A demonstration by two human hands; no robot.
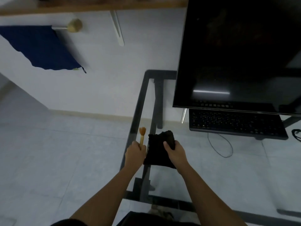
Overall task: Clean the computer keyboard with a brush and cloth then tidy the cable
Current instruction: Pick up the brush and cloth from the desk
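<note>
My left hand [136, 150] is closed around the wooden handle of a small brush [142, 133], whose orange bristles point away from me. My right hand [175, 150] grips a black cloth [158, 149] that hangs over the left edge of the glass desk [138, 101]. The black keyboard [236, 123] lies farther right on the desk, partly under the lower edge of the dark monitor [236, 54]. A thin dark cable [219, 146] loops down from the keyboard's front edge onto the glass.
The desk has a black metal frame with legs [158, 98] showing through the glass. A blue towel [40, 46] hangs on a wall rail at the left. Another black cord [295, 134] lies at the right edge. Pale tiled floor spreads to the left.
</note>
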